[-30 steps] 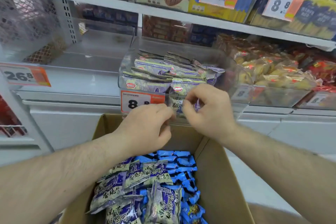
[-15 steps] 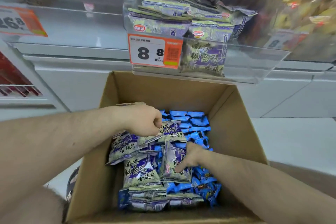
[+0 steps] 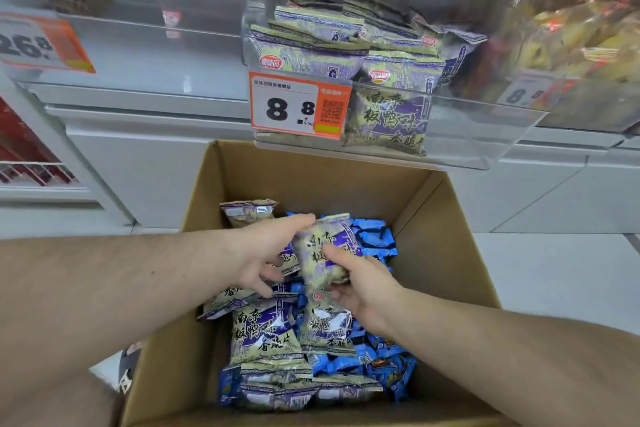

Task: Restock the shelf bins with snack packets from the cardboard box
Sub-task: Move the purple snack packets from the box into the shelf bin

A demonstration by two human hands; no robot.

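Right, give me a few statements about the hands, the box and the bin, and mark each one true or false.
1. Both hands hold the same purple packet above the cardboard box. True: the left hand and right hand both grip it.
2. The box holds only purple packets. False: blue packets lie along its right side.
3. The price tag on the clear bin reads 8.8. True.
4. The clear bin is empty. False: purple packets are stacked in it.
5. The box is closed. False: it is open at the top.
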